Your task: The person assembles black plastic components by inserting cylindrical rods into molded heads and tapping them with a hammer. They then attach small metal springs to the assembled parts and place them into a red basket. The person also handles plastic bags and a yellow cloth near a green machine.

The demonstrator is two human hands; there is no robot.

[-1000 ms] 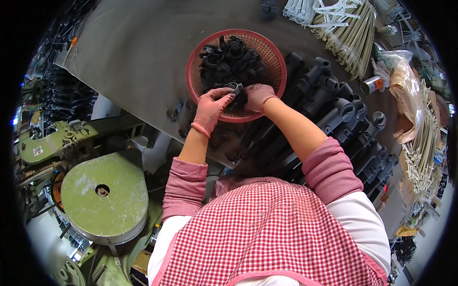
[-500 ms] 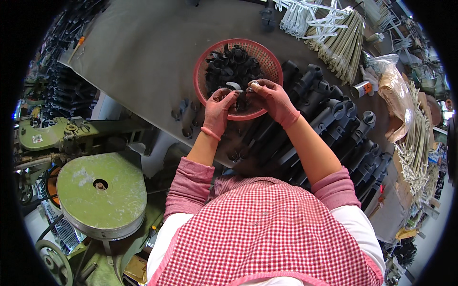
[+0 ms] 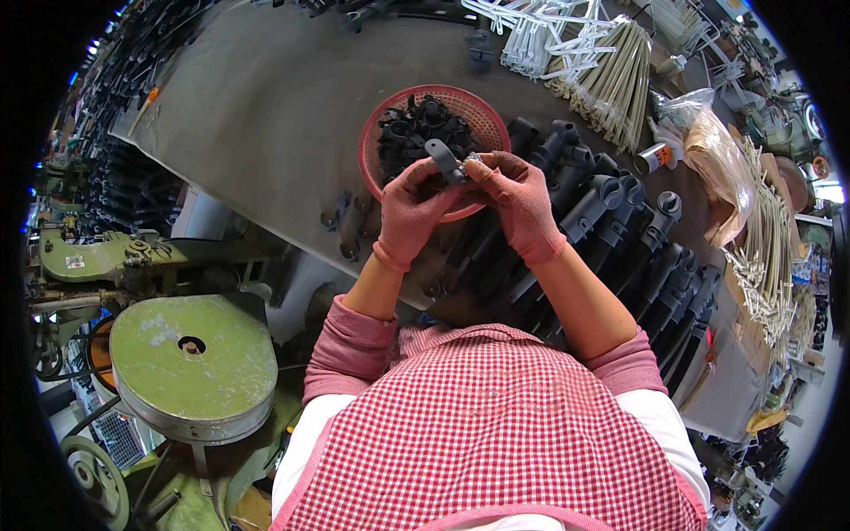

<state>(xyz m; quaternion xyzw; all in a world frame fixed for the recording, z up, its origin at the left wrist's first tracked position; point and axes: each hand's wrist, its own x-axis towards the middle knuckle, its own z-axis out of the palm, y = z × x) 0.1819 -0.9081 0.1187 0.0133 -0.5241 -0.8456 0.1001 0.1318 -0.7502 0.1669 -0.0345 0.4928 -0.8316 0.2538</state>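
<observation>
My left hand (image 3: 411, 214), in a pinkish-red glove, is closed on a black plastic clip (image 3: 442, 159) whose flat tab with a hole sticks up past the fingers. The gloved right hand (image 3: 521, 205) pinches a small shiny, silvery piece (image 3: 473, 158) against the clip's right side; its exact kind is too small to make out. Both hands meet over the near edge of a red plastic basket (image 3: 364, 157), which holds a heap of curved black plastic parts (image 3: 423, 126). Fingers cover much of the clip's lower end.
Black tubes with clamp-shaped ends (image 3: 611, 199) lie in a pile right of the basket. White metal hooks (image 3: 531, 49) and beige rods (image 3: 611, 88) lie at the far right. Several dark tube ends (image 3: 350, 221) stand left of the basket. A green machine (image 3: 190, 354) is at lower left.
The clip has come up and turned, so its holed tab now rises above my left hand. Both hands have drawn closer together, and the whole view has shifted slightly.
</observation>
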